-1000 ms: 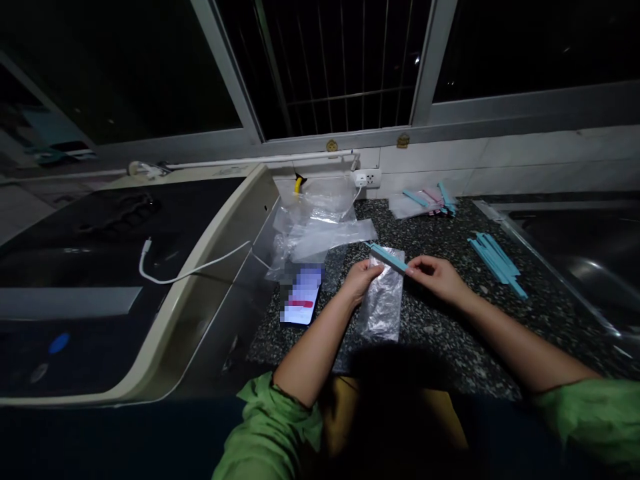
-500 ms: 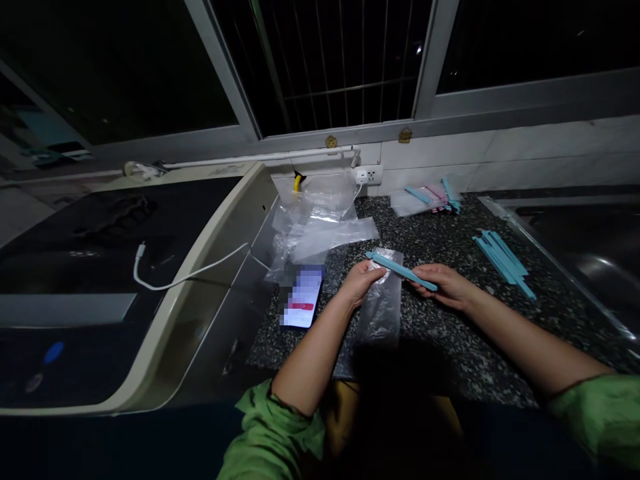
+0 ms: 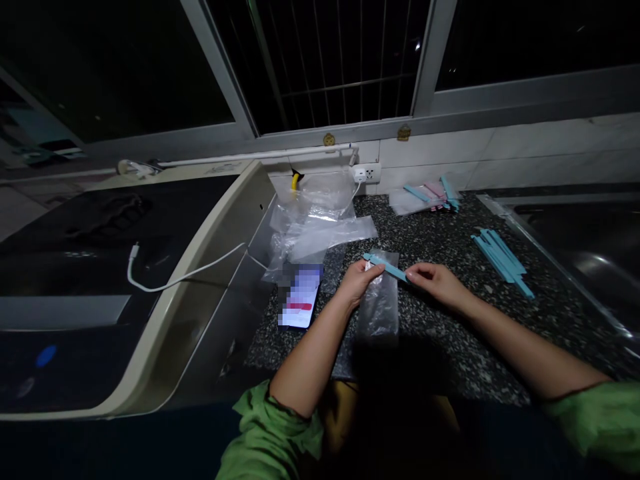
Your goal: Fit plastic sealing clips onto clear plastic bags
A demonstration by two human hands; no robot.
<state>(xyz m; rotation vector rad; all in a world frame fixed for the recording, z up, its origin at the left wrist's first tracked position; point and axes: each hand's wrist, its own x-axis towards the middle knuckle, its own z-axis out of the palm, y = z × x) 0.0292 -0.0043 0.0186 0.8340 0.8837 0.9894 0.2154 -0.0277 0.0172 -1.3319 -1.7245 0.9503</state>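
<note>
A light-blue bag clip [image 3: 395,271], long and narrow, lies slantwise between my hands across the upper part of a clear plastic bag [image 3: 379,313]. My left hand [image 3: 356,280] pinches the clip near its left end, thumb on top, at the bag's edge. At the clip's right end, the thumb and fingertips of my right hand [image 3: 436,283] close on it. Whether the bag's mouth is inside the clip cannot be made out. Several more light-blue clips [image 3: 503,261] lie in a bunch on the dark speckled counter [image 3: 440,233], right of my right hand.
A lit phone [image 3: 301,297] lies left of my left forearm. Behind it are piled clear plastic bags [image 3: 320,230]. A bag with blue and pink clips [image 3: 431,195] rests by the wall. A washing machine [image 3: 210,227] with a white cable stands left; a sink [image 3: 595,260] is right.
My right hand has shifted slightly left along the clip, its fingertips now at the end. The clip's right end, which stuck out under my fingers before, no longer shows there.
</note>
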